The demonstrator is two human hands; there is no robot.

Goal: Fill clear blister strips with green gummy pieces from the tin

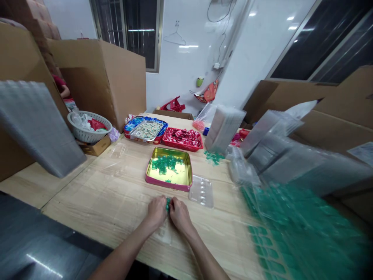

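My left hand (157, 210) and my right hand (178, 214) are close together above the near part of the table, fingers closed. Between them shows a small green translucent piece (168, 203), gripped from both sides; its exact kind is hard to make out. Just beyond my hands stands a pink-sided tin (177, 185) with a gold inside, and loose green pieces (165, 164) lie in it. To the tin's right lies a see-through plastic blister tray (201, 190). Beneath my hands, another see-through tray (164, 234) is faintly visible.
Red packets fill a red tray (200, 144); beside it a metal tray (131, 134) holds small pale pieces. Stacked plastic trays (224, 128) stand at the right, near many green-filled trays (305, 229), blurred. A white basket (87, 135) and cardboard boxes (125, 81) are at left.
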